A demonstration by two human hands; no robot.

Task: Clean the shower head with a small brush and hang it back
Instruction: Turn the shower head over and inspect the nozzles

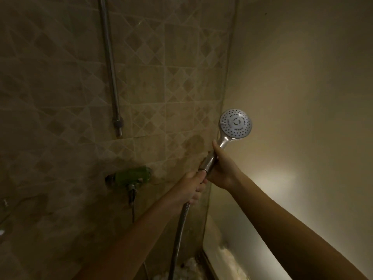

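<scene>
1. Shower head [235, 123]: we log it at 2 o'clock from the centre of the view, held up in the air in front of the corner where two walls meet. Its round, pale disc faces us and is dotted with rings of small dark nozzle holes around a ring mark in the middle. A smooth, tapering chrome handle runs down from it toward 7 o'clock.

2. Right hand [220, 166]: its fingers and thumb are wrapped round the middle of the chrome handle, with the thumb lying up along it.

3. Left hand [194, 185]: just below the right one and touching it. Its fingers are curled round the handle's lower end, where the hose joins.

4. Hose [178, 235]: ribbed, flexible metal. It drops from under the left hand toward 6 o'clock and out of view.

5. Tiled wall [60, 98]: matt beige squares with a diamond pattern and paler grout lines, filling the 9 o'clock side.

6. Riser pipe [110, 63]: a thin metal tube at 11 o'clock, ending in a threaded collar.

7. Mixer valve [131, 175]: a green-tinted horizontal body at 8 o'clock, with a small metal spout beneath it.

8. Plain wall [302, 77]: smooth and untiled, on the 3 o'clock side.
</scene>
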